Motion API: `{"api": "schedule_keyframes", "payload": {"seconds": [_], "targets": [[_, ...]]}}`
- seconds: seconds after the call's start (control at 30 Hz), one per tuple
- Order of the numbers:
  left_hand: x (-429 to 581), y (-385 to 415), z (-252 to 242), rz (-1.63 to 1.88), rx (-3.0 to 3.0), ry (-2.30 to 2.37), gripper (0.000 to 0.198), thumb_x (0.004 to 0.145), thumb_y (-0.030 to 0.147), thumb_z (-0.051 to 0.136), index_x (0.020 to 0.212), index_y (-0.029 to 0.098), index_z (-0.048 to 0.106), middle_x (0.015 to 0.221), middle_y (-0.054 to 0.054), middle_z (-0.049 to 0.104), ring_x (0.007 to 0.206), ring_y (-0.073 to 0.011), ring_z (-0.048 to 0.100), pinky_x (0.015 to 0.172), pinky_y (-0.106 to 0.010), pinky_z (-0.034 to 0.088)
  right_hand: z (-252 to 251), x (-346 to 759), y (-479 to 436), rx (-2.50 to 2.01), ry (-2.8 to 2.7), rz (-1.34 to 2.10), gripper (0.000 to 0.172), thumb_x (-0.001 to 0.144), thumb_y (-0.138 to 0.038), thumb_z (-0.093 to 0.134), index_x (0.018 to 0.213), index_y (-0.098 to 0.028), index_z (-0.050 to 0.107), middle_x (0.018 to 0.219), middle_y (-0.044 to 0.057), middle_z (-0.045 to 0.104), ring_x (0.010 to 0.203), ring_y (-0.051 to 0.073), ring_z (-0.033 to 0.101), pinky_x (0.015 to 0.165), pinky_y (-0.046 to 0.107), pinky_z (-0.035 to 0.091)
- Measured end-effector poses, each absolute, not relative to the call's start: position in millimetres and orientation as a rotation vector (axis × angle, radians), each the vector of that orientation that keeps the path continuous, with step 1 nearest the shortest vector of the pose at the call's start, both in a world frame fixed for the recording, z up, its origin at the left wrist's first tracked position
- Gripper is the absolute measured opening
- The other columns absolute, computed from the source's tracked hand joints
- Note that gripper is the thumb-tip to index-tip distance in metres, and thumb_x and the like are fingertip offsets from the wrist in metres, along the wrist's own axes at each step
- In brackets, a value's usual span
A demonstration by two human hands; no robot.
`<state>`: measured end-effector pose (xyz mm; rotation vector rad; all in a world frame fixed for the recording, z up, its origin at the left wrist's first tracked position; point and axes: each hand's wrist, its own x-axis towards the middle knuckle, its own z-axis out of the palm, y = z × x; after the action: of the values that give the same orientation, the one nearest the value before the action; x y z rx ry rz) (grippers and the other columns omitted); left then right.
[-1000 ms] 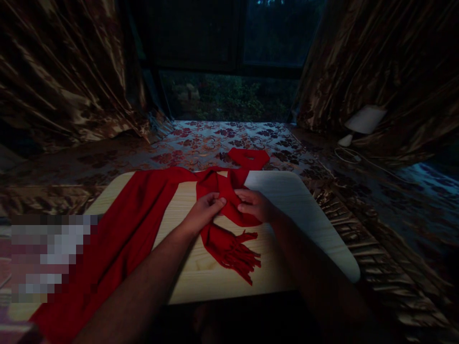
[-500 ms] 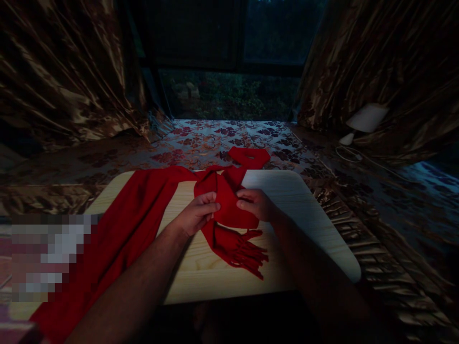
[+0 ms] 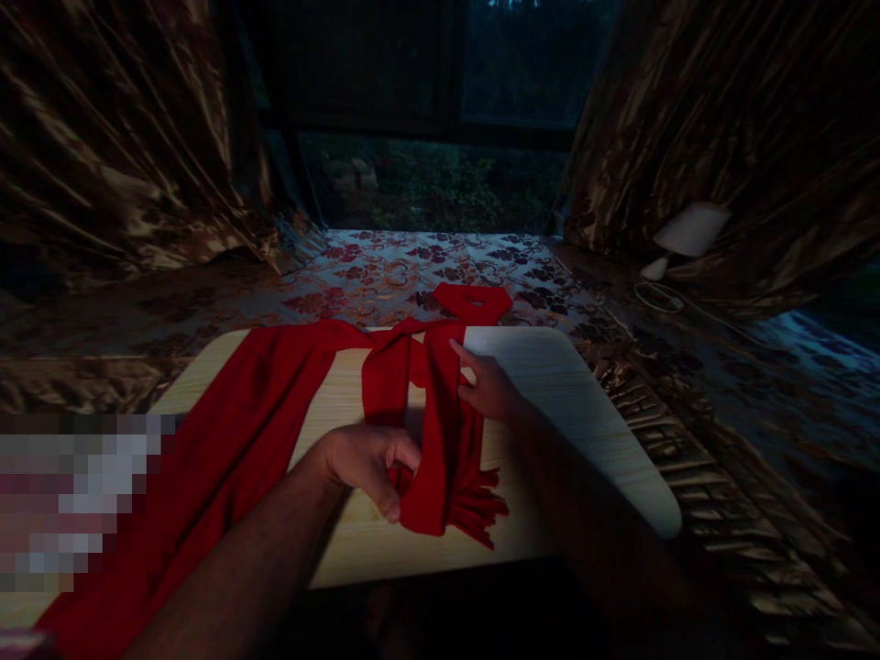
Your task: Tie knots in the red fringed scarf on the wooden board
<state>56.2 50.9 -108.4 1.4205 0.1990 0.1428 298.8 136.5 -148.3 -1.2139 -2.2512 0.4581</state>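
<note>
A long red scarf (image 3: 265, 394) lies across a pale wood-grain tabletop (image 3: 550, 431), with a crossed, looped part near the middle. My left hand (image 3: 375, 463) is at the near end of the hanging loop, its bent fingers against the cloth and its thumb a little apart below; some fingertips are hidden. My right hand (image 3: 487, 380) rests by the loop's right edge, forefinger stretched forward and fingers apart. Fringe (image 3: 478, 509) spreads out below the loop toward the near edge. Another folded red part (image 3: 474, 301) lies beyond the far edge of the tabletop.
Flowered cloth (image 3: 385, 266) covers the surface behind the tabletop, up to a dark window (image 3: 426, 183). Heavy shiny curtains (image 3: 124, 137) hang on both sides. A small white-shaded lamp (image 3: 693, 229) with a loose cord stands at the right. A blurred patch covers the left.
My left hand has moved nearer to me, with the scarf's loop drawn down and narrowed into a hanging strip. My right hand has loosened its pinch and opened its fingers beside the cloth.
</note>
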Motion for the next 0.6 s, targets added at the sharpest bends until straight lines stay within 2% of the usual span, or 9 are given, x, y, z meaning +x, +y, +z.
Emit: {"api": "schedule_keyframes", "payload": {"seconds": [0.07,0.17,0.33,0.4,0.5,0.6], "targets": [[57.9,50.6,-108.9,0.164,1.444,0.189,0.046,0.068,0.044,0.088,0.098,0.011,0.079,0.090,-0.009,0.078,0.081,-0.0219,0.070,0.082,-0.027,0.054,-146.0,296.2,134.3,-1.151,-2.345,0.431,0.082,0.077,-0.012,0.063,0.156,-0.022,0.042,0.119,0.009,0.069,0.107,0.023,0.060,0.100,0.036,0.043],[59.9,49.0,-110.6,0.182,1.412,0.210,0.049,0.068,0.044,0.088,0.103,0.011,0.076,0.094,-0.010,0.078,0.083,-0.0217,0.071,0.082,-0.028,0.055,-144.6,291.1,130.8,-1.115,-2.437,0.355,0.067,0.080,-0.013,0.064,0.146,-0.024,0.057,0.118,0.010,0.067,0.110,0.023,0.058,0.100,0.035,0.042],[63.4,49.6,-119.7,0.288,1.329,0.347,0.049,0.072,0.056,0.083,0.093,0.012,0.072,0.095,-0.013,0.076,0.084,-0.0206,0.072,0.083,-0.030,0.056,-146.0,283.8,128.7,-1.215,-2.362,0.293,0.045,0.089,-0.012,0.056,0.128,-0.026,0.072,0.101,0.010,0.070,0.099,0.022,0.060,0.095,0.035,0.045],[67.2,51.8,-123.4,0.390,1.274,0.485,0.052,0.074,0.063,0.078,0.087,0.013,0.068,0.092,-0.013,0.074,0.077,-0.0201,0.073,0.073,-0.030,0.058,-145.9,283.5,129.5,-1.239,-2.283,0.321,0.045,0.089,-0.010,0.051,0.125,-0.025,0.074,0.099,0.010,0.072,0.098,0.022,0.063,0.095,0.036,0.047],[74.3,56.8,-126.3,0.708,1.123,0.706,0.052,0.074,0.064,0.077,0.079,0.015,0.060,0.073,-0.005,0.068,0.061,-0.0167,0.068,0.055,-0.026,0.056,-143.2,285.8,130.0,-1.138,-2.115,0.419,0.054,0.086,-0.005,0.047,0.130,-0.026,0.070,0.116,0.006,0.074,0.109,0.020,0.066,0.103,0.035,0.048],[78.6,62.9,-126.1,1.097,0.912,0.828,0.048,0.073,0.057,0.082,0.088,0.016,0.061,0.073,0.000,0.066,0.061,-0.0126,0.066,0.056,-0.023,0.056,-137.6,287.6,126.7,-0.983,-1.976,0.462,0.058,0.088,-0.006,0.043,0.135,-0.030,0.066,0.129,0.000,0.071,0.120,0.017,0.064,0.109,0.033,0.047]]}}
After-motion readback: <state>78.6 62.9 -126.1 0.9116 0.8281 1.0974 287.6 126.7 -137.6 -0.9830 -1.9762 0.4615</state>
